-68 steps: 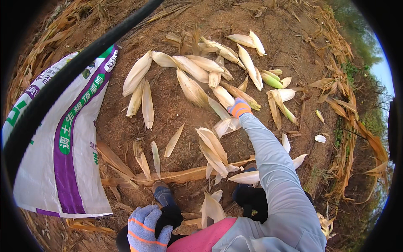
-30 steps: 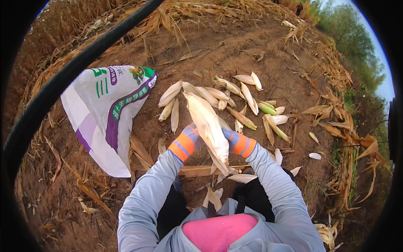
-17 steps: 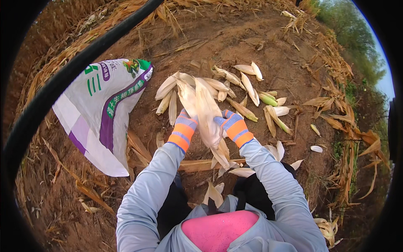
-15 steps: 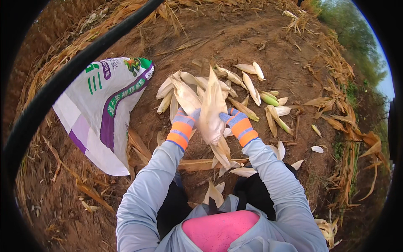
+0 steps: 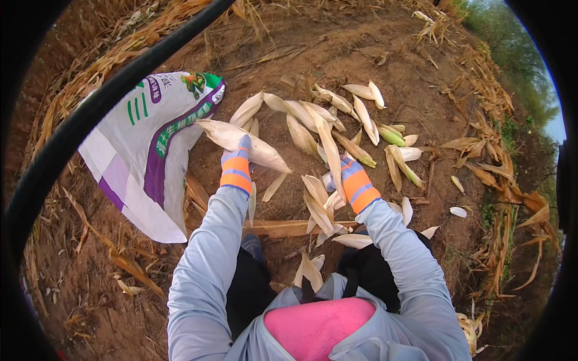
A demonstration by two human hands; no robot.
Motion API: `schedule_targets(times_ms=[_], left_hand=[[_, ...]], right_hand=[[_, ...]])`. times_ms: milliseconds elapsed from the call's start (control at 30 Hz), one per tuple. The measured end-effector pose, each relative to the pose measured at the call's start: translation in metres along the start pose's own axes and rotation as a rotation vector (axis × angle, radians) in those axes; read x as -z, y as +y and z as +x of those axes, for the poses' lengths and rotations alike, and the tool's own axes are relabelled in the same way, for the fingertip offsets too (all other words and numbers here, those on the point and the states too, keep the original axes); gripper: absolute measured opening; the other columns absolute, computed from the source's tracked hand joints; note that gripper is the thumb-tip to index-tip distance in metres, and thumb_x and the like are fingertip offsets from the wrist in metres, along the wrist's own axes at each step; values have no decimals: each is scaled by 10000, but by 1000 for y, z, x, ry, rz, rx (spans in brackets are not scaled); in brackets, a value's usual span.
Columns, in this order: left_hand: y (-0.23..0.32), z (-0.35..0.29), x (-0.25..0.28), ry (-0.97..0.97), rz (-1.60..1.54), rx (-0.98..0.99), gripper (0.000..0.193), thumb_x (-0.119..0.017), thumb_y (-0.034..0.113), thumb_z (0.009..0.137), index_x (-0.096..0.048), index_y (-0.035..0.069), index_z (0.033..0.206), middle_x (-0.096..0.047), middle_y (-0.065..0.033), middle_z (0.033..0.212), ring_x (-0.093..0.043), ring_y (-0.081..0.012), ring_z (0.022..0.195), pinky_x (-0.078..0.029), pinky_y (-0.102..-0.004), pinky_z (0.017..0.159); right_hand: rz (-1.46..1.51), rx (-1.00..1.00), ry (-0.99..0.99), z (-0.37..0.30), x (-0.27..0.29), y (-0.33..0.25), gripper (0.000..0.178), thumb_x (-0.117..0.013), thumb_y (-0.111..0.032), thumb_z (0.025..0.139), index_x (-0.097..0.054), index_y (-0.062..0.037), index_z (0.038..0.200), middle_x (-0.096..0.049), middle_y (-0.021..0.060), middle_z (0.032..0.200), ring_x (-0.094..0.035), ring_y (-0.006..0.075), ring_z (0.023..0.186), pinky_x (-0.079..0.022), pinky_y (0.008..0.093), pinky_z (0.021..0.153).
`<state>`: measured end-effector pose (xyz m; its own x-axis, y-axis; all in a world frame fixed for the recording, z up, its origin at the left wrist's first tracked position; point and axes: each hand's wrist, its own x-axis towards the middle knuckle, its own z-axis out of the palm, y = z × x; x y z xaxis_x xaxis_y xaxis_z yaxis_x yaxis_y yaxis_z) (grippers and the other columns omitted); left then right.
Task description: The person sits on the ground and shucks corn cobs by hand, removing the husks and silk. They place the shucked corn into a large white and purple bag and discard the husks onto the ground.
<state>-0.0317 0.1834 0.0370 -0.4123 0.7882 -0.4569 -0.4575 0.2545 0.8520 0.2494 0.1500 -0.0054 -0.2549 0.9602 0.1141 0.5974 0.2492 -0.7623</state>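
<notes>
My left hand (image 5: 236, 163), in an orange and grey-blue striped glove, is closed on an ear of corn (image 5: 253, 148) wrapped in pale dry husk, its thumb lying over the top. A loose husk leaf hangs from the ear's near end. In a matching glove, my right hand (image 5: 355, 180) is closed on a long strip of corn husk (image 5: 329, 149) that stands up from the fingers. Part of that hand's fingers is hidden behind the strip. Below and between the hands lie loose husk leaves (image 5: 317, 207). Several husk pieces (image 5: 300, 135) are heaped just beyond them.
A white, purple and green woven sack (image 5: 129, 162) lies flat at the left. More husks (image 5: 364, 117), some with green parts (image 5: 391, 136), are scattered to the right. Dry stalks (image 5: 490, 150) border the brown soil. A dark cable (image 5: 96, 114) crosses the upper left.
My hands have moved apart. The left has carried the ear leftward and tilted it toward the sack; the right has come away holding a husk strip.
</notes>
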Motion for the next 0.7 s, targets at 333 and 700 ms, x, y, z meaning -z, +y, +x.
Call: schedule_targets(times_ms=[333, 700], left_hand=[[6, -18, -2, -498, -41, 142, 480, -672, 172, 719, -441, 91, 1131, -539, -78, 1009, -556, -229, 872, -498, -397, 704], [-42, -49, -34, -858, 165, 112, 683, -733, 168, 641, -372, 27, 1203, -526, -95, 1082, -526, -186, 953, -456, -336, 792]], right_hand=[[-353, -341, -245, 1, 38, -50, 445, -548, -334, 779, -508, -17, 1089, -550, 176, 1026, -533, 283, 947, -415, 307, 798], [581, -358, -176, 23, 30, -80, 372, -531, -305, 794, -547, 6, 996, -582, 127, 875, -570, 187, 776, -450, 284, 691]])
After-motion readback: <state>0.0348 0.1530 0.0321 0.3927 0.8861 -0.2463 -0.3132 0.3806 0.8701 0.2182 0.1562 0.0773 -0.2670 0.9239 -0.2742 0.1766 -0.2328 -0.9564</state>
